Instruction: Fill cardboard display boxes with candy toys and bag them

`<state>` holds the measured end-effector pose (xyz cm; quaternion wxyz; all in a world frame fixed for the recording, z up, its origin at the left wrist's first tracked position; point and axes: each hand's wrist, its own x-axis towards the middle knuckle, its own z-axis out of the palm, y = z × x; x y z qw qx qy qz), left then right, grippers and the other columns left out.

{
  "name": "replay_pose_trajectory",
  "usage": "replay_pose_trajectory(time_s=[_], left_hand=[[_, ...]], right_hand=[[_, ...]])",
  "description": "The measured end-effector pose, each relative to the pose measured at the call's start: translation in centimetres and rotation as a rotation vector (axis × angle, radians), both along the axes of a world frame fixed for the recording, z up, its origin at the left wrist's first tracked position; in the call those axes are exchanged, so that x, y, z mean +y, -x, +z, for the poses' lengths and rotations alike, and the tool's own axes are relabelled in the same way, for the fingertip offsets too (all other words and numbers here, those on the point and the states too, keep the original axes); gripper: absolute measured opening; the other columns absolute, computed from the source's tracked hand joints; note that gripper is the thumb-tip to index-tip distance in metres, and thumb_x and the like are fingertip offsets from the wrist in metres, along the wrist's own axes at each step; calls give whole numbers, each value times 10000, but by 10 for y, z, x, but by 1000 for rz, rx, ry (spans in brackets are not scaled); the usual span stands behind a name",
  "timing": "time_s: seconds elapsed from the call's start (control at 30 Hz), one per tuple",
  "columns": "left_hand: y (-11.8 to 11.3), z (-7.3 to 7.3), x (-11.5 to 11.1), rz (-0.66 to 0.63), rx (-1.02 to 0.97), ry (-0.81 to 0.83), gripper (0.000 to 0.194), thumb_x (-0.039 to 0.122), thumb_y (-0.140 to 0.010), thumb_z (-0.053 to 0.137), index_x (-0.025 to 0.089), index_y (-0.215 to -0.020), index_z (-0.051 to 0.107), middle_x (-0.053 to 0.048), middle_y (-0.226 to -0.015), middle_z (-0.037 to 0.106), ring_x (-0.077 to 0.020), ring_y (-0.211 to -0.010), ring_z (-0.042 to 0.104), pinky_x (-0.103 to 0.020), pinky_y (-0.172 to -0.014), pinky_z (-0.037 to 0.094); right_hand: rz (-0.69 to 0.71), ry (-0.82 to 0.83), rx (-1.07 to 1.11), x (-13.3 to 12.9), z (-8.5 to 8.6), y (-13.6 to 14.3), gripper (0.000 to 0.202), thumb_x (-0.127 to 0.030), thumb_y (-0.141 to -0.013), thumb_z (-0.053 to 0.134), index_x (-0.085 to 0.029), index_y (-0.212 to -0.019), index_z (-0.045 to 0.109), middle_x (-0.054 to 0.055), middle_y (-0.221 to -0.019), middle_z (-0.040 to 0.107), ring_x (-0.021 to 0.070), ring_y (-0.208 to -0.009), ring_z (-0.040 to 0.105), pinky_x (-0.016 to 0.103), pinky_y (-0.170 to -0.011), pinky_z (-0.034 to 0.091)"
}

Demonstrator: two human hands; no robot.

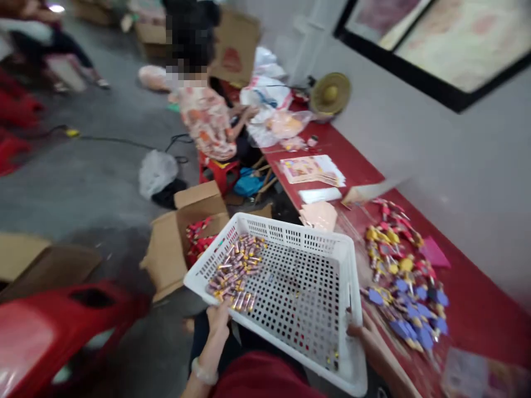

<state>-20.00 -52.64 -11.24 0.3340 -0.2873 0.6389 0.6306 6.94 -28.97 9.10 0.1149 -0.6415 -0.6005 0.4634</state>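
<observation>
A white perforated plastic basket [305, 237] is held in front of me, tilted. Many small cylinders [238, 268] with pink and yellow colouring lie heaped at its left end, and a few tiny yellow bits rest in the near right corner. My left hand [218, 318] grips the near left rim, its thumb over the edge. On the right side wall, my right hand [360, 329] is closed around the rim, with the fingertips showing inside. Under the basket's left end, an open cardboard box [166, 254] contains red items [197, 237].
A red table [468, 309] runs along the wall at right, bearing a pile of purple, yellow and red pieces [409, 309] and printed sheets [311, 168]. A seated person [207, 119] works further up. A red plastic stool [62, 331] stands at lower left. A cable [116, 141] crosses the floor.
</observation>
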Motion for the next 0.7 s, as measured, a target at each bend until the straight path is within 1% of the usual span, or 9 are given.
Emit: replay_pose_trajectory(time_s=[0.07,0.13,0.2,0.3,0.4,0.47,0.53,0.6,0.7], left_hand=[[-4,20,35,-95,55,-18,167,255,-569,652,158,-698,608,11,-565,568,-157,-511,540,-283,-484,461],[-11,42,70,-187,154,-33,208,272,-535,642,154,-706,627,6,-583,594,-170,-538,557,-290,-507,471],[-18,64,105,-278,282,-32,233,284,-511,640,150,-701,639,-4,-597,617,-192,-575,585,-304,-542,490],[-23,97,156,-378,434,-20,257,275,-491,633,145,-712,649,-25,-627,657,-220,-635,622,-317,-592,517],[-32,127,192,-502,507,-30,306,263,-488,645,137,-766,671,-51,-706,715,-246,-693,661,-332,-632,552],[-47,140,203,-612,509,-17,324,262,-492,670,133,-788,685,-63,-750,738,-264,-720,684,-340,-639,570],[-69,147,204,-715,478,-13,334,261,-496,699,130,-803,698,-71,-783,751,-277,-740,704,-341,-638,584],[-94,148,198,-788,418,-20,325,266,-506,715,137,-804,705,-68,-781,753,-285,-726,716,-348,-616,593],[-126,139,188,-864,346,-23,283,289,-536,693,151,-782,708,-68,-739,747,-292,-671,716,-370,-567,596]], right_hand=[[-184,90,122,10,-13,-50,637,-274,-471,661,-214,-1102,721,72,-888,759,380,-856,711,445,-727,580],[-372,151,231,13,-30,-92,688,-279,-432,643,-232,-1115,710,67,-844,754,396,-834,710,473,-728,572],[-535,189,333,9,-47,-122,720,-280,-418,654,-240,-1136,688,61,-830,751,407,-839,712,498,-758,569],[-694,238,454,-1,-64,-148,771,-254,-401,685,-230,-1171,661,65,-854,758,425,-924,706,516,-842,559],[-816,253,518,-9,-65,-166,792,-251,-391,709,-215,-1180,658,89,-927,768,446,-1020,688,529,-897,548],[-895,253,536,-16,-58,-188,777,-241,-385,729,-219,-1159,669,102,-992,768,454,-1065,677,536,-931,540],[-977,253,524,-29,-50,-219,750,-231,-381,738,-227,-1129,691,117,-1039,765,468,-1077,673,555,-946,534],[-1064,240,490,-48,-43,-252,705,-233,-382,736,-231,-1086,718,135,-1044,764,492,-1060,676,583,-938,533],[-1134,184,424,-81,-41,-289,606,-236,-387,739,-239,-993,743,142,-981,770,516,-1040,679,602,-943,532]])
